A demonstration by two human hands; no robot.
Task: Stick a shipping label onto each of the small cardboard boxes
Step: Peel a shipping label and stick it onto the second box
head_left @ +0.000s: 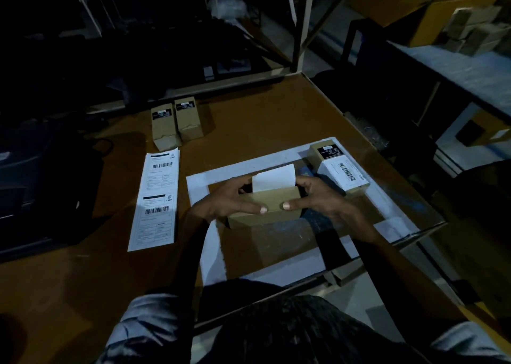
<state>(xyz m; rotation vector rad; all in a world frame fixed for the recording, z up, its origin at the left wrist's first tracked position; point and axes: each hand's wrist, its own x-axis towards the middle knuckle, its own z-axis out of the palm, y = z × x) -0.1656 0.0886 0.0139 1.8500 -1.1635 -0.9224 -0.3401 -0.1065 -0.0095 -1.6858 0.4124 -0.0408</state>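
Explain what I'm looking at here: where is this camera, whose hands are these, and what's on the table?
There is one picture, taken by a camera worn on a person's head, looking down at their own bare hands. No machine is involved. The left hand and right hand together hold a small cardboard box over the brown table; a white label stands up along the box's far edge, not yet pressed flat. To the left lies a strip of printed labels. Behind it stand two boxes with only small dark stickers. On the right sits a labelled box, apparently finished. The room is dim, so the small print is unreadable.
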